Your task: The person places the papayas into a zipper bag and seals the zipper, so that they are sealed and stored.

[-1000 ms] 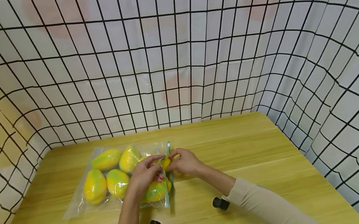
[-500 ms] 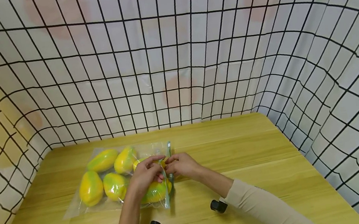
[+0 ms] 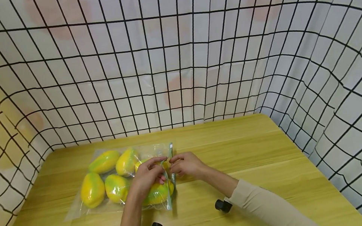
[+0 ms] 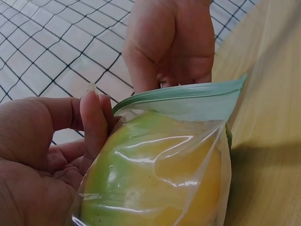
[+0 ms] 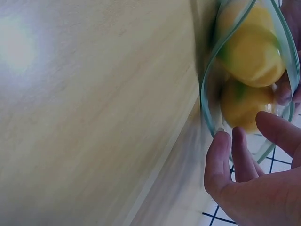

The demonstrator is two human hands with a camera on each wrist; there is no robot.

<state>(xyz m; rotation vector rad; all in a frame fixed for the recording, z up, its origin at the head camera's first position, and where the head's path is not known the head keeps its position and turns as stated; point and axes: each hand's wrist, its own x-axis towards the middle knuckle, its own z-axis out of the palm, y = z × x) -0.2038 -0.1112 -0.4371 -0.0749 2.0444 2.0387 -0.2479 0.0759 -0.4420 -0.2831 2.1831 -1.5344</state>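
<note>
A clear zip bag [image 3: 78, 211] with a pale green zip edge [image 4: 197, 101] lies on the table, holding several yellow-green mango-like fruits [image 3: 92, 190]. Its mouth faces right and gapes apart in the right wrist view. With thumb and fingers my left hand [image 3: 144, 177] pinches the bag's edge at the mouth, over the fruits nearest the opening. My right hand [image 3: 189, 164] is at the mouth from the right, fingers loosely bent and thumb apart, its fingertips right by the rim and a fruit [image 5: 244, 106]. The fruits nearest the mouth are partly hidden behind my left hand.
The wooden table [image 3: 239, 147] extends right of the bag and in front of it. A black grid net [image 3: 179, 68] over pale sheeting encloses the back and sides. Black wrist cameras [image 3: 223, 205] sit at both cuffs.
My right hand pushed leftward at the mouth, then eased back slightly right. The fruits have shifted left, deeper in the bag. My left hand has stayed in place.
</note>
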